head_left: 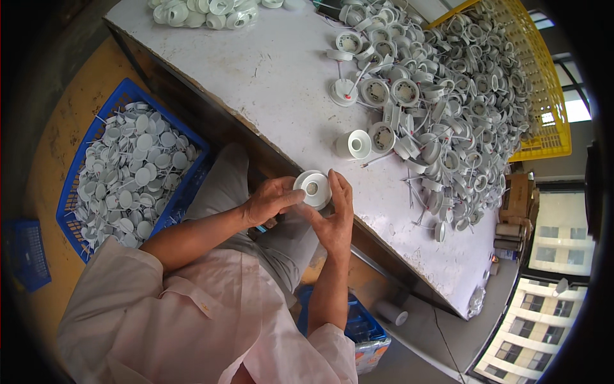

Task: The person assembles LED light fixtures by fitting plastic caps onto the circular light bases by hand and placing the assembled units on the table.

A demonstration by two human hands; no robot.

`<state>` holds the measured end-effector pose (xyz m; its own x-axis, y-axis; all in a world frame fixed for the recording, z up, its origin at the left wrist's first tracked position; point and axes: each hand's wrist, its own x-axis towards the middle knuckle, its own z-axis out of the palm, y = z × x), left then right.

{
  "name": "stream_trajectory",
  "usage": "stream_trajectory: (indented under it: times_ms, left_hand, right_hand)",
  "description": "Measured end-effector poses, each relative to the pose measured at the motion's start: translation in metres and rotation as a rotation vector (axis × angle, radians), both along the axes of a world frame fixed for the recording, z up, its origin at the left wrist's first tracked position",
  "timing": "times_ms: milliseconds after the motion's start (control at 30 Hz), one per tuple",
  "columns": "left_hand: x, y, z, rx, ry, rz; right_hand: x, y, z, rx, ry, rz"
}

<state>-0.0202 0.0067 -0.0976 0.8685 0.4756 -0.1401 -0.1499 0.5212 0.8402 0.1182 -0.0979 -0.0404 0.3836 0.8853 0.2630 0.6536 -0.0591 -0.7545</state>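
Just off the table's near edge I hold a white round plastic housing (pixel 305 184) with a ringed hole at its centre, its open face turned up. My left hand (pixel 272 200) grips its left side, thumb over the rim. On the other side my right hand (pixel 334 217) has its thumb at the lower rim and its fingers along the right edge. A similar white plastic cup (pixel 354 145) lies on the table just beyond my hands. Behind it spreads a large heap of small white round caps (pixel 441 109), several with wires and red bits.
The white table (pixel 281 96) runs diagonally, with a bag of white rings (pixel 211 14) at its far left. A yellow basket (pixel 543 144) stands beyond the heap. To my left, a blue basket (pixel 72 185) holds white discs (pixel 137 168). Another blue crate (pixel 364 320) sits below right.
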Motion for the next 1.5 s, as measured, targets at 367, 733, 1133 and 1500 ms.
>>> stream_trajectory:
  times_ms: [367,733,1133,1500]
  left_hand:
    - [0.001,-0.008,0.001,0.231,0.054,0.104]
    - [0.008,-0.014,0.0,0.314,0.213,0.183]
    - [0.015,-0.015,0.007,0.314,0.301,0.185]
    - [0.019,-0.014,0.01,0.391,0.357,0.165]
  right_hand:
    - [0.002,-0.017,-0.036,0.091,0.573,-0.248]
    - [-0.01,-0.01,-0.053,0.122,0.406,-0.374]
    - [-0.012,-0.014,-0.054,0.154,0.291,-0.39]
    - [-0.013,-0.017,-0.054,0.106,0.374,-0.427]
